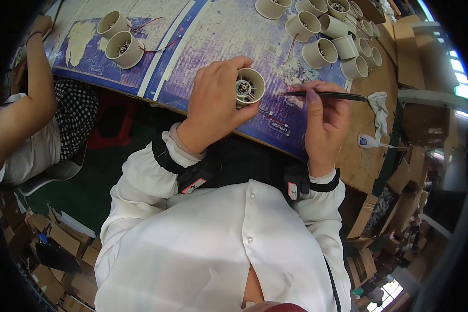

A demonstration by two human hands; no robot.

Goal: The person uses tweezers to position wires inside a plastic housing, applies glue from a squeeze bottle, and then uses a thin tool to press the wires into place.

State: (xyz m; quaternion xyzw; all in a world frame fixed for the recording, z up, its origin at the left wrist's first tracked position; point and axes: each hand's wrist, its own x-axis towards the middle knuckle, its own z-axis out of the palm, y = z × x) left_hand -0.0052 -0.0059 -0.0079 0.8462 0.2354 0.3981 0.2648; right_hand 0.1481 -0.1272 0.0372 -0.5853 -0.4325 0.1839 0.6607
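My left hand (211, 99) is wrapped round a cream plastic cylinder (258, 82), tilted so its open mouth faces me. Inside it sits a small round motor (243, 88) with thin ribs around it. A wire lead with a small connector (268, 112) trails from beneath the cylinder over the table edge. Black tweezers (343, 95) lie between the thumb and fingers of my right hand (326, 119), their tips pointing left. Those tips are a short way right of the cylinder and apart from it.
More cream cylinders (317, 53) with motors and wires stand or lie at the back right. A pair of them (124, 49) stands at the back left, near a co-worker's arm (36, 88). A white cloth (379, 112) and a white label tag (369, 141) lie on the right; cardboard boxes (408, 171) are beyond.
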